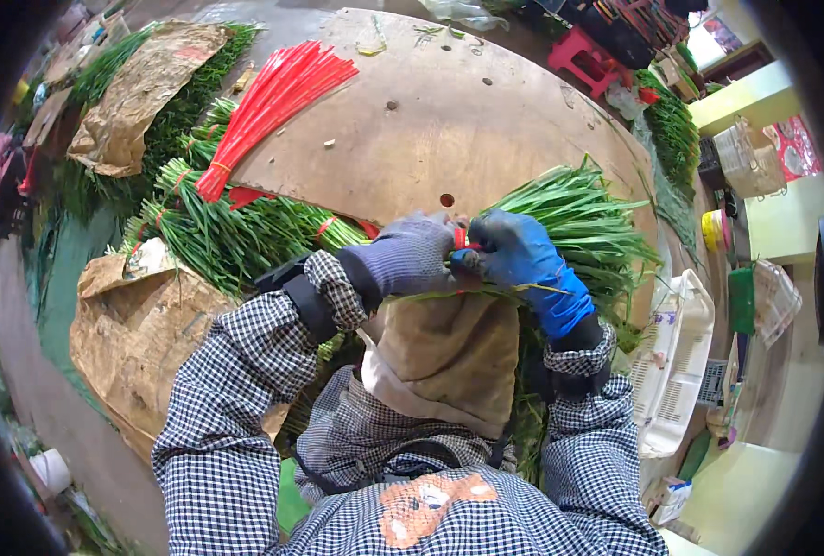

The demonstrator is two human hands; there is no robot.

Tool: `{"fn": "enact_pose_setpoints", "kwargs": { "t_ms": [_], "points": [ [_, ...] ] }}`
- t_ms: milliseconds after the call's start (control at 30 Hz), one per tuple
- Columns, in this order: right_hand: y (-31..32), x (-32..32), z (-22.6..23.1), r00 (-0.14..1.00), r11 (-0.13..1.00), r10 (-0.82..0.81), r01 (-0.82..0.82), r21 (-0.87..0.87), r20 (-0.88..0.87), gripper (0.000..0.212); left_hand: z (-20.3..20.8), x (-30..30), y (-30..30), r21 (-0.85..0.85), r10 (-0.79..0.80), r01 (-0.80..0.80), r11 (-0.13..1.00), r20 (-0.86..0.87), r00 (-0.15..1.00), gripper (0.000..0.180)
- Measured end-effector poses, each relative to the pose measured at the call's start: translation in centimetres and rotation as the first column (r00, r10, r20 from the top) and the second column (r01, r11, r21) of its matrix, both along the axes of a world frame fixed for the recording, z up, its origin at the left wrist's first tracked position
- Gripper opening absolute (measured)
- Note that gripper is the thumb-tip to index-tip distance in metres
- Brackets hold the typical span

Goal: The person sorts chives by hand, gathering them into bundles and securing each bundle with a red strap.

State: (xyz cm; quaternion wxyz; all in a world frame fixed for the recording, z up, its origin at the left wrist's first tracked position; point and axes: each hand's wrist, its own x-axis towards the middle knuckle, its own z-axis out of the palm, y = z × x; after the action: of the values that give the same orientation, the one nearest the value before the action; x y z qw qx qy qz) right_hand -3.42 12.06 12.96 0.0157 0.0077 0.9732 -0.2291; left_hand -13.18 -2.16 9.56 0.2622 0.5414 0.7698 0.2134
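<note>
At the near edge of the round wooden board point(449, 120), both my gloved hands meet over a bunch of green chives point(574, 215). Its leaves fan out to the right. A red tie strip point(461, 239) shows between my hands, around the bunch's bound part. My left hand point(407, 252), in a purple-grey knit glove, is closed against the strip from the left. My right hand point(523, 259), in a blue glove, pinches at the strip with curled fingers. The fingertips partly hide the strip's ends. More red strips point(278, 116) lie fanned out on the board's left side.
Tied chive bunches point(231, 232) are piled left of the board, beside crumpled brown paper point(148, 343). More paper-covered greens point(152, 93) lie at far left. A brown cloth point(444, 357) covers my lap. White plastic baskets point(676, 366) stand at right, a red stool point(590, 60) at far right.
</note>
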Motion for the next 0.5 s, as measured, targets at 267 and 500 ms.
{"fn": "enact_pose_setpoints", "kwargs": {
  "t_ms": [267,500],
  "points": [
    [0.2,-0.7,-2.5,0.999,0.993,0.006,-0.01,-0.122,-0.035,0.015,-0.3,-0.5,-0.8,0.121,0.008,-0.02,0.992,0.095,0.995,0.062],
    [1.5,-2.9,-1.9,0.984,0.988,-0.08,0.058,-0.143,-0.157,0.022,0.8,-1.9,-8.6,0.715,0.463,-0.535,0.451,0.324,0.825,0.036]
  ]
}}
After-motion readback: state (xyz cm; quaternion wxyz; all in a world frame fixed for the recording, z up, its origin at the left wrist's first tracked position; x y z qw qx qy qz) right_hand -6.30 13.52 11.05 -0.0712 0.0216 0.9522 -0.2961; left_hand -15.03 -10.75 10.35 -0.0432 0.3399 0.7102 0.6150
